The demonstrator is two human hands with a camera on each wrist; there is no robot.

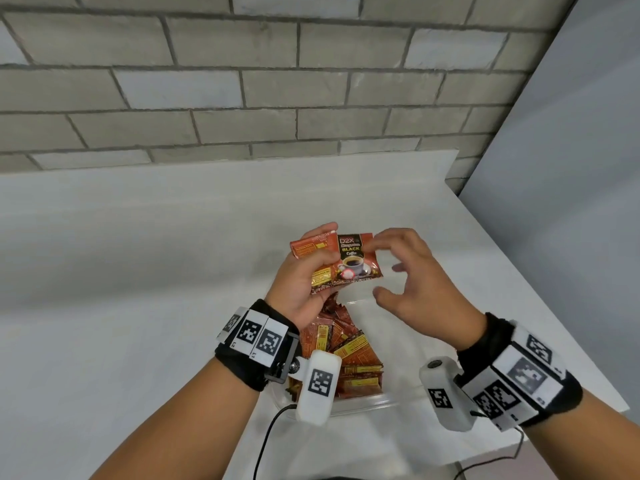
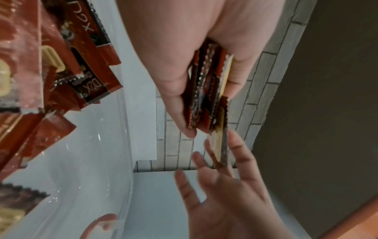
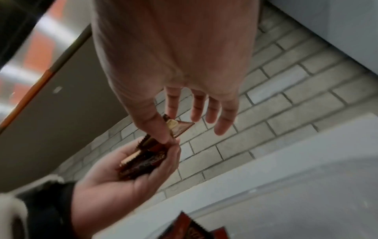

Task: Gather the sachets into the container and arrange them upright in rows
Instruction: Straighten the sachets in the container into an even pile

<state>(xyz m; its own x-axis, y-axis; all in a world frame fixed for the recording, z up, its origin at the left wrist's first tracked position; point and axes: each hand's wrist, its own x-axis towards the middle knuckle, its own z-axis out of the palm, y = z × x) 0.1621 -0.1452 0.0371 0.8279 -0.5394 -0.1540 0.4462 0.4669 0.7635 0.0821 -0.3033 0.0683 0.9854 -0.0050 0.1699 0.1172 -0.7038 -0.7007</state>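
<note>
- A small stack of sachets (image 1: 330, 263) is held in the air above the far end of the container (image 1: 367, 405), fanned a little, so that the front one shows its printed face with a coffee cup and one behind pokes out to the left.
- The left hand (image 1: 304, 282) grips this stack, thumb across the front and fingers (image 1: 320, 230) curled behind; the left wrist view shows the stack (image 2: 206, 97) edge-on, pressed between thumb and fingers.
- The right hand (image 1: 412, 271) is at the stack's upper right corner, its thumb and forefinger closed on the front sachet's edge while the other fingers spread loosely, away from the packet. In the right wrist view the thumb (image 3: 155, 126) and forefinger pinch that corner (image 3: 180, 127), and the three remaining fingers hang straight and apart.
- More sachets (image 1: 346, 355) lie in a loose heap inside the clear container, overlapping at mixed angles, mostly flat or leaning, not in rows.
- The container stands on the white worktop (image 1: 138, 271), directly below both hands and near the front edge.
- Both wrists carry black bands with black-and-white markers and a white camera unit (image 1: 317, 388); a dark cable runs from each.
- A grey brick wall (image 1: 242, 81) stands behind the worktop.
</note>
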